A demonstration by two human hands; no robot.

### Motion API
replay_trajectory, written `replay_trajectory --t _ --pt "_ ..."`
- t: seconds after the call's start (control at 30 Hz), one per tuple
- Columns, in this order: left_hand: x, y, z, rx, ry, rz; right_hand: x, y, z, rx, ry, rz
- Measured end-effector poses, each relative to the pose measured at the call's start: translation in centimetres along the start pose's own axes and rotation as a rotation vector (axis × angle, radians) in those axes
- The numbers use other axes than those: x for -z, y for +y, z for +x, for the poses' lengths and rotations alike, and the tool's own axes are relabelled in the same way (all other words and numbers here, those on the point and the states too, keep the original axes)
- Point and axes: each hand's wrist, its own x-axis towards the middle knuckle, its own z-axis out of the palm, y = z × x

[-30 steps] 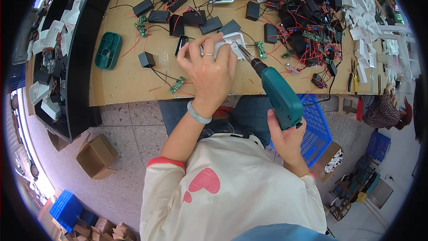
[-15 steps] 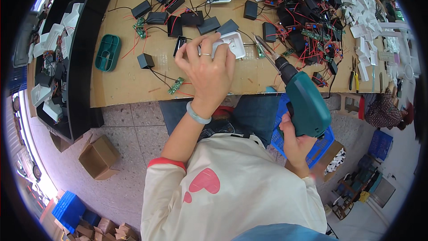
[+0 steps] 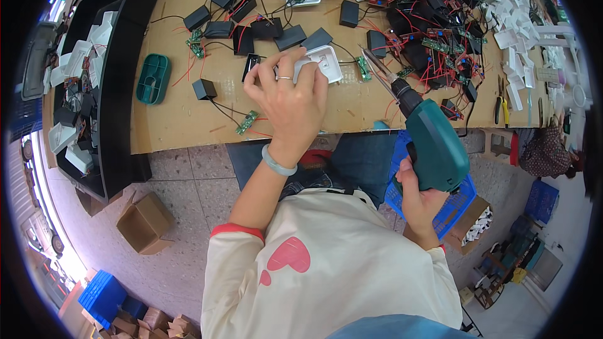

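My right hand (image 3: 422, 204) is wrapped round the handle of a dark green power drill (image 3: 438, 144). Its black chuck carries a long thin bit pointing up and left over the table. My left hand (image 3: 290, 91), wearing a ring and a pale bangle, has its fingers bent over the left part of a shallow white plastic case (image 3: 329, 66); the fingertips' grip is partly hidden. Just left of those fingers lies a small black case (image 3: 250, 64). A green circuit board (image 3: 363, 69) sits right of the white case, below the drill bit.
Black boxes with wires (image 3: 290, 37) and a tangled heap of boards and red wires (image 3: 433, 44) cover the far table. A green compartment tray (image 3: 153, 79) and a black bin (image 3: 119, 81) stand left. Pliers (image 3: 501, 103) and white casings (image 3: 512, 56) lie right. A blue crate (image 3: 461, 204) is below.
The view has shifted slightly. My left hand stays over the white case, and the drill remains in my right hand, its bit still raised away from the case.
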Motion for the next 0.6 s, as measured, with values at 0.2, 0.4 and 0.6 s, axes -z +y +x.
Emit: replay_trajectory --t 0.2,0.4,0.6 --pt "0.05 0.01 0.02 0.001 -0.004 0.005 -0.05 -0.12 0.04 -0.003 0.013 0.018" --pt "0.12 0.04 0.02 0.008 -0.02 0.004 0.1 0.34 -0.03 0.025 0.007 0.013" --pt "0.27 0.07 0.11 0.002 -0.023 0.02 0.13 0.18 -0.02 0.026 0.005 -0.002"
